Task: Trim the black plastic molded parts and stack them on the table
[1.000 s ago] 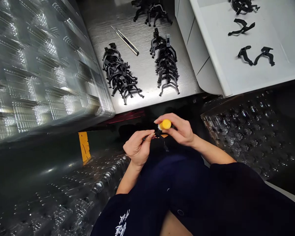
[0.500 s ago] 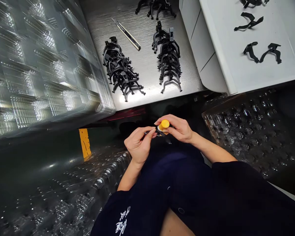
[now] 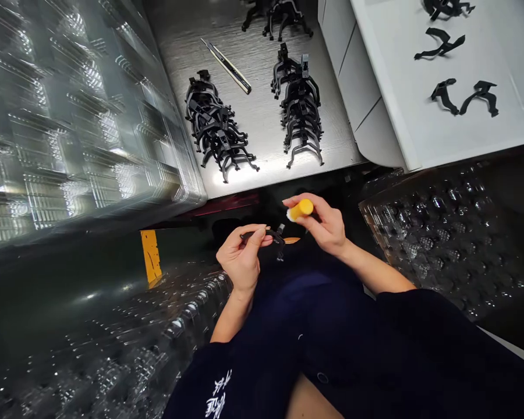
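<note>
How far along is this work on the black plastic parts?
Looks done: the left heap and right heap stacked on the steel top, though I can't confirm they're finished. In hand: the left hand holds one part, and the right hand holds a yellow-capped stick. Possibly left: the loose parts spaced out on the white board, whose state I can't tell.

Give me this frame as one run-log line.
left hand: holds black plastic bracket | right hand: holds white-tipped yellow stick | nearby: stacked brackets on steel surface, clear blister trays
</note>
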`<state>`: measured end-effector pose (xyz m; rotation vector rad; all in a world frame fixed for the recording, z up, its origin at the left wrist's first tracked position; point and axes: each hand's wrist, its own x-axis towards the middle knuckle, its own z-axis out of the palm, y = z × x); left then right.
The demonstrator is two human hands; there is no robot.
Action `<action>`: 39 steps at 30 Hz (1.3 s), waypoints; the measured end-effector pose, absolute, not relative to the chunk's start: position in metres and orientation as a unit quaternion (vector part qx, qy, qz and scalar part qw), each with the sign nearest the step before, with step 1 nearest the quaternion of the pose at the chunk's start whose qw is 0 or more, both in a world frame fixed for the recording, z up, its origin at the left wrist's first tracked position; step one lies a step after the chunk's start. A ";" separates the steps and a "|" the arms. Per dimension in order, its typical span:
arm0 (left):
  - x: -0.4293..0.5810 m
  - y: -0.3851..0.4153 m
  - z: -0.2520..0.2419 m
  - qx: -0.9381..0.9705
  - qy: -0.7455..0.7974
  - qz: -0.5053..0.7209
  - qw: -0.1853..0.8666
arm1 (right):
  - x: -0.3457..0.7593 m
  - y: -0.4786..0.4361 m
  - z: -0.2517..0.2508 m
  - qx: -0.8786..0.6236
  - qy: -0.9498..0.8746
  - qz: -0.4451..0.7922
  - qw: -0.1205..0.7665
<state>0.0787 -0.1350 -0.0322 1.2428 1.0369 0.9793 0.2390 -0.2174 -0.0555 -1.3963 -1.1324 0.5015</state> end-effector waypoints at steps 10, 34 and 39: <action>0.088 -0.131 -0.042 0.370 0.484 0.403 0.683 | 0.219 -0.214 -0.056 -0.583 -0.481 0.178 0.630; 0.071 -0.142 -0.048 0.637 0.378 0.438 0.509 | 0.241 -0.214 -0.055 -0.572 -0.529 0.269 0.566; 0.068 -0.138 -0.043 0.708 0.325 0.449 0.437 | 0.247 -0.212 -0.054 -0.619 -0.475 0.271 0.564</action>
